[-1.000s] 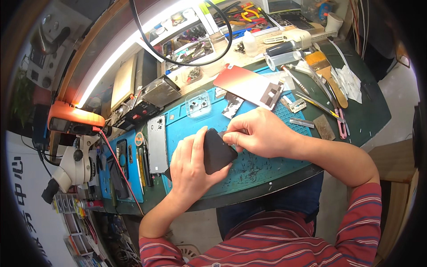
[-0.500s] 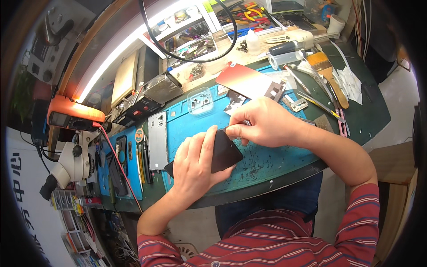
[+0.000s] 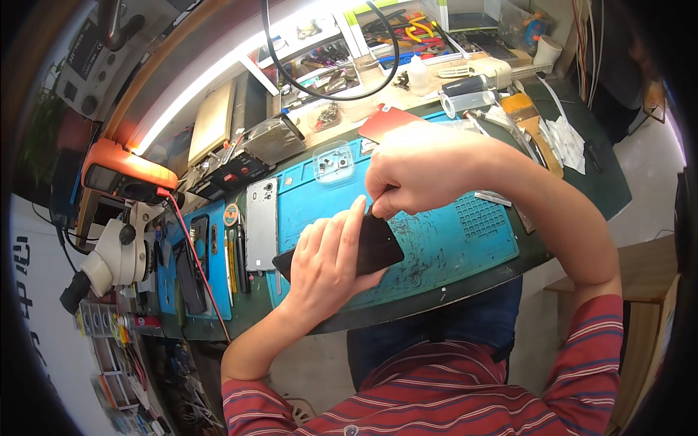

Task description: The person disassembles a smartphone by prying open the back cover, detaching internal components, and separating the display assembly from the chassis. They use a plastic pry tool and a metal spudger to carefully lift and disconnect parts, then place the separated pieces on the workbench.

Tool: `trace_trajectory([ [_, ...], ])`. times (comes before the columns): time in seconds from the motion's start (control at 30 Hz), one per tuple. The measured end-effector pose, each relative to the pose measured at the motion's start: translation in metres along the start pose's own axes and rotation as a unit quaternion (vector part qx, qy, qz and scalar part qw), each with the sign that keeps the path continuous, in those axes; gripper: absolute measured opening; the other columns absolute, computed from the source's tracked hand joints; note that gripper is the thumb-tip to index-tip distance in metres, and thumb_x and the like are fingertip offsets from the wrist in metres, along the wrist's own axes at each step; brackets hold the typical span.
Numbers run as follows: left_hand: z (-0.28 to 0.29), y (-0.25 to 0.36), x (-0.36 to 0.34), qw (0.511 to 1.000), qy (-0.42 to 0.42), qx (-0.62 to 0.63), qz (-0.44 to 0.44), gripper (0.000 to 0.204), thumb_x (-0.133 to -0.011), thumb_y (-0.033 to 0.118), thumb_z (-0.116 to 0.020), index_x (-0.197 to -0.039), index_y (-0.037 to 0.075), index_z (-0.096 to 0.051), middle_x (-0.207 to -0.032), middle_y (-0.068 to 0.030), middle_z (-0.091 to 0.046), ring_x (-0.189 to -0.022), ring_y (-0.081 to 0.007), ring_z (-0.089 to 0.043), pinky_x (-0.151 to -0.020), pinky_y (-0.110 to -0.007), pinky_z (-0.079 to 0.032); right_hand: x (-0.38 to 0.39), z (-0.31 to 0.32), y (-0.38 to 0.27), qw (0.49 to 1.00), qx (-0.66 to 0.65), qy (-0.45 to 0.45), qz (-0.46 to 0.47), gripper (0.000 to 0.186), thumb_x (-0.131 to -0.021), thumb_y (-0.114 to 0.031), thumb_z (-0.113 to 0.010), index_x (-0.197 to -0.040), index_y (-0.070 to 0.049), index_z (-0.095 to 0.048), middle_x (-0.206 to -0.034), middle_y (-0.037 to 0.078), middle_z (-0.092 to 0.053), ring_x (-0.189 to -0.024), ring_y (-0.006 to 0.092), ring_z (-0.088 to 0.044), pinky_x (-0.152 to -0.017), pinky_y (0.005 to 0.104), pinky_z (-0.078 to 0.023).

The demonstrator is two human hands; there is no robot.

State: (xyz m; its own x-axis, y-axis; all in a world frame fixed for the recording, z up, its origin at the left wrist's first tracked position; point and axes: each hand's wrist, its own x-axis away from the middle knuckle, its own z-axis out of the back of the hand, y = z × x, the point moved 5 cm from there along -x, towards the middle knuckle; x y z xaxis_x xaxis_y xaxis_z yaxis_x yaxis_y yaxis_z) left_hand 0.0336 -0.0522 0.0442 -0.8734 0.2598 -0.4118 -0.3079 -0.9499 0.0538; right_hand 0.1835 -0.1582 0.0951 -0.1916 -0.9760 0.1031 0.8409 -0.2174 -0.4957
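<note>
A black smartphone (image 3: 379, 251) lies slantwise above the blue mat (image 3: 465, 254), its dark glass face up. Wrapped over its middle is my left hand (image 3: 323, 258), fingers across the glass and thumb along the near edge. At the phone's far edge, my right hand (image 3: 411, 171) is closed in a pinch, thumb against forefinger. Whatever sits between those fingertips is too small or hidden to make out. Behind my right hand a red back panel (image 3: 389, 122) is partly covered. A clear plastic box (image 3: 334, 163) with small parts stands beyond the phone.
A silver phone frame (image 3: 262, 225) lies left of my hands, beside several thin tools (image 3: 236, 258). Farther left are an orange multimeter (image 3: 127, 174) and a white microscope (image 3: 120, 258). A brush (image 3: 534, 127) and white tissue (image 3: 566, 144) lie at right. A black cable loop (image 3: 331, 97) hangs overhead.
My right hand has turned and risen over the red panel, still pinching at the phone's far edge. The phone and my left hand have shifted slightly; the view has moved a little.
</note>
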Motion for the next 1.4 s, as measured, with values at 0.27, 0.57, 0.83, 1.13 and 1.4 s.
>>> trace_trajectory([
  [0.27,0.006,0.001,0.000,0.996,0.011,0.084,-0.029,0.112,-0.063,0.026,-0.095,-0.153,-0.003,-0.037,-0.130,-0.0154,-0.064,-0.108,-0.0334,-0.062,-0.097,-0.045,-0.049,-0.007,0.011,-0.013,0.985,0.001,-0.149,-0.090,0.025,-0.091,-0.026,-0.071,-0.086,-0.002,-0.076,-0.071,0.011,-0.072,-0.067,0.0217,-0.071,-0.063,0.0346,-0.054],
  [0.57,0.020,-0.021,-0.006,0.966,0.002,0.221,0.131,0.120,-0.066,0.032,-0.095,-0.158,-0.002,-0.026,-0.126,-0.0222,-0.061,-0.113,-0.0379,-0.062,-0.100,-0.045,-0.050,0.029,0.049,-0.052,0.861,0.294,0.401,0.112,0.034,-0.087,-0.038,-0.077,-0.097,-0.005,-0.076,-0.093,0.009,-0.073,-0.082,0.0286,-0.072,-0.074,0.0396,-0.056],
  [0.83,0.017,-0.054,-0.005,0.880,0.142,0.387,0.235,0.104,-0.085,0.028,-0.087,-0.157,-0.010,-0.022,-0.139,-0.0214,-0.054,-0.128,-0.0254,-0.056,-0.110,-0.038,-0.044,0.038,0.002,-0.069,0.919,0.068,0.388,0.019,0.051,-0.092,-0.040,-0.072,-0.122,0.001,-0.068,-0.098,0.019,-0.074,-0.089,0.0334,-0.072,-0.078,0.0405,-0.057],
  [1.13,0.026,-0.043,0.013,0.754,0.167,0.581,0.258,0.049,-0.104,0.010,-0.059,-0.149,-0.001,-0.043,-0.132,-0.0098,-0.062,-0.121,-0.0150,-0.058,-0.106,-0.032,-0.044,0.026,-0.003,-0.051,0.930,-0.089,0.358,0.000,0.041,-0.094,-0.002,-0.066,-0.133,-0.012,-0.063,-0.097,0.011,-0.066,-0.082,0.0228,-0.068,-0.076,0.0342,-0.056],
  [1.4,0.064,-0.062,-0.002,0.793,0.271,0.502,0.216,0.025,-0.098,0.011,-0.074,-0.117,-0.004,-0.072,-0.110,-0.0066,-0.071,-0.091,-0.0118,-0.067,-0.078,-0.027,-0.059,0.027,-0.007,-0.044,0.895,0.040,0.437,0.082,0.050,-0.090,-0.005,-0.066,-0.138,-0.016,-0.058,-0.108,0.011,-0.070,-0.098,0.0296,-0.066,-0.094,0.0439,-0.046],
])
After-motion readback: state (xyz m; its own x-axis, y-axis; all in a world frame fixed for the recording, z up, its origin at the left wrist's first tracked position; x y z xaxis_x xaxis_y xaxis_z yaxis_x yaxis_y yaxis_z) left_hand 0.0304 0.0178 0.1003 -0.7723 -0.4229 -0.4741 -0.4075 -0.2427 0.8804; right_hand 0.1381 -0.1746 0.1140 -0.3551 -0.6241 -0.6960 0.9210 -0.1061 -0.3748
